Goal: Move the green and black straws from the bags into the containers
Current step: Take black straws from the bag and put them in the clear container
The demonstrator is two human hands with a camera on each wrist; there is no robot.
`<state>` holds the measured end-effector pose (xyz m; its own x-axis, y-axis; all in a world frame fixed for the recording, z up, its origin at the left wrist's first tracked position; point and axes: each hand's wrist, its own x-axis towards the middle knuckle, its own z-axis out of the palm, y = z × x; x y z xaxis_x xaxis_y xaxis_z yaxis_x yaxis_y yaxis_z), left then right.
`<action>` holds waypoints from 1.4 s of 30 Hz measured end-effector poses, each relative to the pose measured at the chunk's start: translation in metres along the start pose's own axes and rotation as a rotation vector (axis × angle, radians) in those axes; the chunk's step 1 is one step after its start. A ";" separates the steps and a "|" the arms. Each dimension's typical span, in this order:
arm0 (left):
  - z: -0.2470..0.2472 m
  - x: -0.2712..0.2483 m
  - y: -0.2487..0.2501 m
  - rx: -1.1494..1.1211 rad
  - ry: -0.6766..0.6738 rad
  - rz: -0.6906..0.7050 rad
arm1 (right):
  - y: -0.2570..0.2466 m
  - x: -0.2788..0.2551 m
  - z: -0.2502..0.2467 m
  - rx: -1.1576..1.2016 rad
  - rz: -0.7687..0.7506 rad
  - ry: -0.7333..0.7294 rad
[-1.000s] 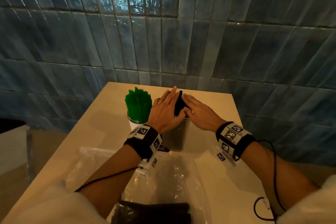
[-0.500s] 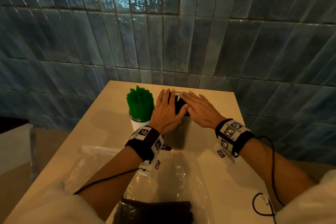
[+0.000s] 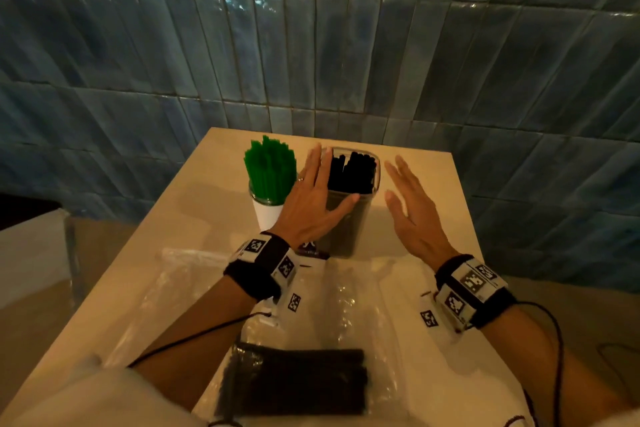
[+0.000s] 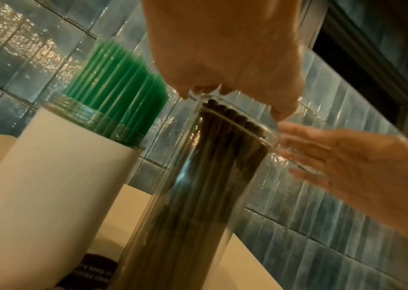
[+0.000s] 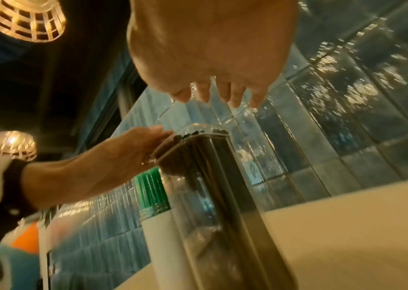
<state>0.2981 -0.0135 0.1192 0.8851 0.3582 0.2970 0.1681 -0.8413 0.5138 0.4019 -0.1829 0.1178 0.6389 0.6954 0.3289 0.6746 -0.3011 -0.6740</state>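
Resting our flat left hand (image 3: pixel 313 199) against the clear container (image 3: pixel 346 225) of black straws (image 3: pixel 353 170), we hold our right hand (image 3: pixel 412 210) spread and empty just beside it; green straws (image 3: pixel 270 166) stand left of our left hand.

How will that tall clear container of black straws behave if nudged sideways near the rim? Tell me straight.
The clear container is tall and narrow, so it would probably tip rather than slide. Its smooth walls look slippery. The black straws stand loosely inside, so they would likely shift and rattle.
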 end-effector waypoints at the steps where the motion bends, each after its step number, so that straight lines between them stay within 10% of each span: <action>1: -0.001 -0.010 0.000 0.002 0.065 0.039 | 0.003 -0.013 0.003 0.079 0.067 0.044; 5: 0.007 -0.092 -0.002 -0.032 0.119 0.172 | 0.041 -0.085 0.030 0.135 0.461 -0.094; 9: 0.025 -0.184 -0.010 0.017 -0.548 0.088 | 0.067 -0.147 0.054 0.177 0.710 -0.412; 14: 0.049 -0.234 -0.018 0.161 -0.810 0.031 | 0.054 -0.159 0.060 0.432 0.804 -0.494; 29: 0.063 -0.244 -0.023 0.354 -0.739 0.107 | 0.029 -0.122 0.073 -0.040 0.283 -0.706; 42: 0.068 -0.241 -0.027 0.352 -0.780 0.089 | 0.028 -0.104 0.094 -0.158 0.256 -0.877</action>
<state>0.1102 -0.1043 -0.0209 0.9248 0.0127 -0.3802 0.0946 -0.9758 0.1973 0.3195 -0.2021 0.0030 0.3108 0.8208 -0.4792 0.6351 -0.5545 -0.5377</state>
